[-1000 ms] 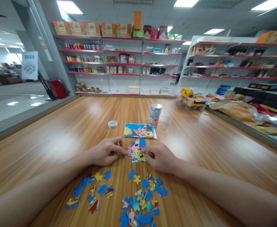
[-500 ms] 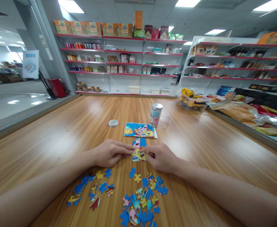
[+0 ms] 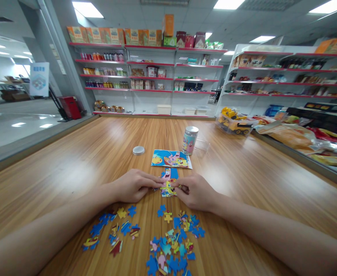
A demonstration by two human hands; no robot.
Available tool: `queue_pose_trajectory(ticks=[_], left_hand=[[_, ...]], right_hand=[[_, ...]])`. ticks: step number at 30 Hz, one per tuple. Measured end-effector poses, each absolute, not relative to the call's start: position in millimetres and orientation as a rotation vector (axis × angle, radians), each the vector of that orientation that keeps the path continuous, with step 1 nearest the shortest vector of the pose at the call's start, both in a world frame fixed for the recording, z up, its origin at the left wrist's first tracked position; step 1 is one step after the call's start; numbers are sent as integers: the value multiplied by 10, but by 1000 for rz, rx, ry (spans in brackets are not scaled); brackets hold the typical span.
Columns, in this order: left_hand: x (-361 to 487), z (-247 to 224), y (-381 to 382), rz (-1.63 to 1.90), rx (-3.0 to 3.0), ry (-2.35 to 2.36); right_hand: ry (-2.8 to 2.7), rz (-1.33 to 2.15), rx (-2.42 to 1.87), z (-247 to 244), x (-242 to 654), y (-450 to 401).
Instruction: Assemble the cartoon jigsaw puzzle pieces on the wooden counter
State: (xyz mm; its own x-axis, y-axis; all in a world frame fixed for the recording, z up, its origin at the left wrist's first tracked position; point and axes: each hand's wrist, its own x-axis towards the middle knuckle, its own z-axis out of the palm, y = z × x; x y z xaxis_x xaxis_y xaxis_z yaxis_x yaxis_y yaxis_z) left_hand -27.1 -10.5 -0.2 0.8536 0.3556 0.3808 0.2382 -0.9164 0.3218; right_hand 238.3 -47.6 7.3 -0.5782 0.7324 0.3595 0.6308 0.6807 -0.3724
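A partly joined cartoon puzzle lies on the wooden table. My left hand rests at its left edge, fingers together and fingertips on the pink pieces. At the right edge, my right hand is curled, its index fingertip on the yellow pieces; whether a piece is under it is hidden. Just beyond lies the printed picture card. Loose puzzle pieces lie nearer to me, one group at the left and a larger one at the centre.
A cartoon-printed can stands behind the card, beside a clear plastic piece. A round silver lid lies to the left. Farther back are a clear bin of yellow toy trucks and stocked shelves. Packaged goods lie at the right.
The right index finger has shifted slightly on the yellow pieces. Both hands otherwise keep their places at the puzzle, and the view has moved a little.
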Motion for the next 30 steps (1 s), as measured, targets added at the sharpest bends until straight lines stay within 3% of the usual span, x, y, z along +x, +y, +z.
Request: queue_pose_trajectory(ticks=[11, 20, 25, 30], left_hand=[[-277, -32, -86, 699, 2745, 446], [-278, -4, -112, 712, 2855, 425], [-259, 25, -234, 785, 2975, 441], [-158, 67, -351, 649, 2726, 217]], right_hand=[[-2362, 275, -959, 31, 2397, -471], [-2540, 404, -157, 116, 2397, -559], [-2514, 526, -158, 75, 2410, -552], [-2478, 683, -234, 85, 2424, -521]])
